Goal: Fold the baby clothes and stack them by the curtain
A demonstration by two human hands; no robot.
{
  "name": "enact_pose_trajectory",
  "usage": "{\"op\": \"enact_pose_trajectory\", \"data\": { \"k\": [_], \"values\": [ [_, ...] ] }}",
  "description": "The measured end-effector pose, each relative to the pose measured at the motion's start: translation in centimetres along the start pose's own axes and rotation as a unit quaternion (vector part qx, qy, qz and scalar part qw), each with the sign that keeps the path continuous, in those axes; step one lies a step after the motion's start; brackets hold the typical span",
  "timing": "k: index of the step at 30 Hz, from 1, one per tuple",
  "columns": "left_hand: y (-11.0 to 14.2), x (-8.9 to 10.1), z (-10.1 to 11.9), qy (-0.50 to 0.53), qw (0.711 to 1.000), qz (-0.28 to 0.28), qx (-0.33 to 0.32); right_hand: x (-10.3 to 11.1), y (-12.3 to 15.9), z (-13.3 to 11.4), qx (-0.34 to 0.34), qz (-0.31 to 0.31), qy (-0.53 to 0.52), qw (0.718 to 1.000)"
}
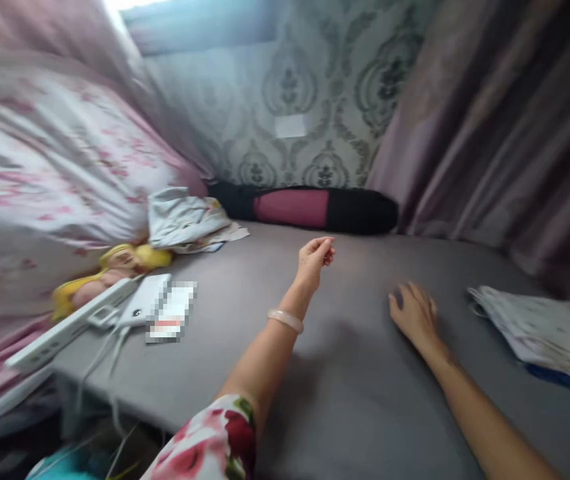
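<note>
Above the middle of the grey tabletop (365,407) my left hand (315,260) is raised, with its fingers curled and the thumb pressed against them. Whatever they hold, if anything, is too small to make out. A pale bangle (285,321) circles that wrist. Farther right, my right hand (415,313) is low over the grey surface, palm down, with the thumb apart from the loosely bent, slightly blurred fingers. No object shows in it. Folded patterned cloth (549,333) lies to its right.
A black and dark pink long bag (292,208) lies along the wall. On the left are crumpled pale cloth (185,220), a yellow-haired doll (115,270), a white power strip (72,325), a white device with cables (147,300) and a blurred-out card (173,310). Curtains hang on both sides.
</note>
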State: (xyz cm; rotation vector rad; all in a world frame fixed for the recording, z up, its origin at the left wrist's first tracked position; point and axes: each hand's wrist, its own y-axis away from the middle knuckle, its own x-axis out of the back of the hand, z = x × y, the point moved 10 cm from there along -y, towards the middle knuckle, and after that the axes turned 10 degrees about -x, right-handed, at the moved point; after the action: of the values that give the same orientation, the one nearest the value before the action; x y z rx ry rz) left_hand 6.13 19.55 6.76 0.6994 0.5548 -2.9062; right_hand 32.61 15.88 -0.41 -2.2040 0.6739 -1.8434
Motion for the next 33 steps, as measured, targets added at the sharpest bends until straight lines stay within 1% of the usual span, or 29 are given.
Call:
{"op": "enact_pose_trajectory", "data": {
  "k": [3, 5, 8, 10, 14, 18, 20, 23, 26, 28, 30, 33],
  "values": [
    [-1.5, 7.0, 1.0, -0.041, 0.995, 0.085, -0.006, -2.7, 0.7, -4.0, 0.032, -0.048, -0.008, 0.998],
    [-1.9, 11.6, 1.6, -0.070, 0.989, 0.130, -0.004, -4.0, 1.2, -6.2, 0.042, -0.070, -0.007, 0.997],
    [-1.9, 18.0, 3.0, -0.120, 0.974, 0.192, -0.003, -5.2, 1.6, -8.8, 0.054, -0.087, -0.007, 0.995],
    [-1.6, 21.9, 4.4, -0.167, 0.958, 0.233, -0.001, -5.8, 1.8, -10.1, 0.060, -0.094, -0.009, 0.994],
    [-0.8, 28.9, 7.7, -0.241, 0.920, 0.309, 0.004, -6.6, 2.3, -12.5, 0.075, -0.099, -0.011, 0.992],
    [0.1, 34.8, 11.2, -0.310, 0.867, 0.389, 0.007, -7.1, 3.3, -15.4, 0.089, -0.117, -0.012, 0.989],
    [0.4, 37.1, 12.9, -0.354, 0.834, 0.423, 0.005, -7.3, 3.8, -16.5, 0.088, -0.128, -0.012, 0.988],
    [0.6, 39.8, 15.9, -0.426, 0.776, 0.466, -0.003, -7.3, 4.5, -17.9, 0.094, -0.129, -0.006, 0.987],
    [0.7, 41.6, 19.1, -0.495, 0.708, 0.504, -0.017, -6.9, 5.0, -18.5, 0.108, -0.112, 0.010, 0.988],
    [0.5, 42.2, 20.9, -0.532, 0.671, 0.515, -0.025, -6.8, 5.2, -18.6, 0.110, -0.105, 0.018, 0.988],
    [-0.1, 42.5, 22.1, -0.563, 0.650, 0.509, -0.031, -6.6, 5.3, -18.6, 0.110, -0.104, 0.022, 0.988],
    [-1.0, 42.5, 22.9, -0.600, 0.639, 0.480, -0.029, -6.4, 5.4, -18.7, 0.112, -0.099, 0.022, 0.989]
  ]
}}
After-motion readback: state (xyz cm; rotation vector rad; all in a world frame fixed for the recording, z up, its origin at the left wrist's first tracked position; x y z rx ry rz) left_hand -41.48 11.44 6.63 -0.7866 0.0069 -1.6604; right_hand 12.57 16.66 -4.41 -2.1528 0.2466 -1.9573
